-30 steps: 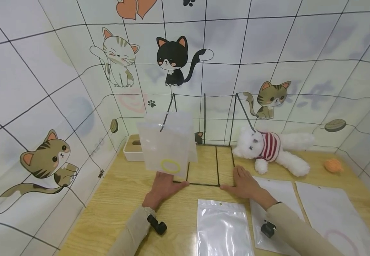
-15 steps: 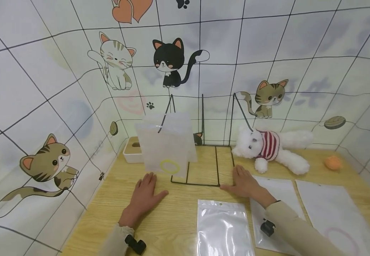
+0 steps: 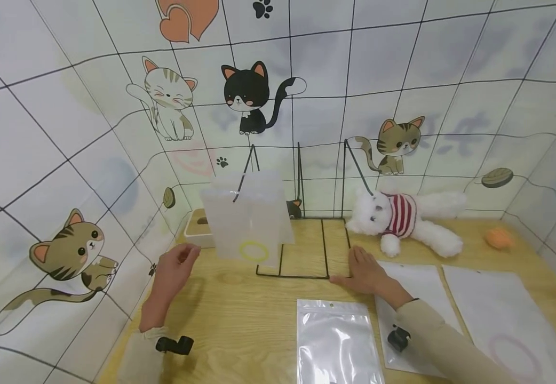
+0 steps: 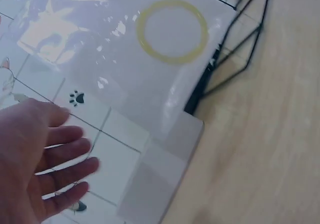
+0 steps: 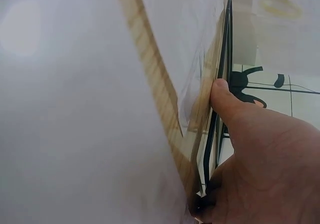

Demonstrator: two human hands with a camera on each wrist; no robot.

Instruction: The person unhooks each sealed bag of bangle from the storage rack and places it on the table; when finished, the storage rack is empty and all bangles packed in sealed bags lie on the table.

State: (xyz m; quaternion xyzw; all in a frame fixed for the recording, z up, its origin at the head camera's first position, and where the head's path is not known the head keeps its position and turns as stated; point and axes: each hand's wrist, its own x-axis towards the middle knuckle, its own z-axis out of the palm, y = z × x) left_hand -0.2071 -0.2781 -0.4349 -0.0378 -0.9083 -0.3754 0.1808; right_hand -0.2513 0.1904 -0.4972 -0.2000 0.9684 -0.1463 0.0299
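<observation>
A black wire rack (image 3: pixel 302 276) stands at the back of the wooden table. On its left prong hang several whitish plastic bags (image 3: pixel 232 224), the front one marked with a yellow ring (image 4: pixel 172 59). My left hand (image 3: pixel 172 272) is raised left of the bags, its fingers loosely bent and holding nothing. My right hand (image 3: pixel 366 272) rests at the rack's front right corner, fingers along the side wire and thumb (image 5: pixel 227 102) against the front wire. A glossy zip bag (image 3: pixel 338 341) lies flat in front of the rack.
Two more whitish bags lie at the right, the nearer bag (image 3: pixel 412 298) partly under my right arm and the farther bag (image 3: pixel 494 304) with a pink ring. Behind them are a white plush bear (image 3: pixel 403 216) and an orange lump (image 3: pixel 500 238). A white box (image 3: pixel 198 240) stands behind the hanging bags.
My left hand has let go of the rack's front left corner, drawn away to the left and lifted off the table. My right hand stays at the right corner.
</observation>
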